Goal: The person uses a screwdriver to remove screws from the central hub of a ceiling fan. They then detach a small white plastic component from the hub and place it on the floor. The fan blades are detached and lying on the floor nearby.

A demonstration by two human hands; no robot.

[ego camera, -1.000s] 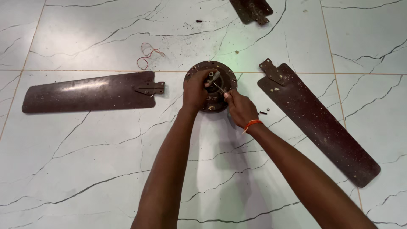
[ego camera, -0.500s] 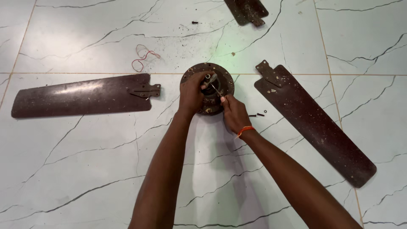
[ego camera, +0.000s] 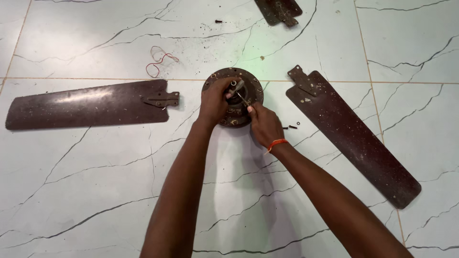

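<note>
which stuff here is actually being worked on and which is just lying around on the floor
In hand:
fan motor hub, held by left hand
thin tool in right hand

Lying about:
left blade
right blade
third blade
red wire
loose screws

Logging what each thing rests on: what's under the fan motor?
The motor sits on the white marbled floor tile. The left hand and right hand cover its near side, so the contact there is hidden.
</note>
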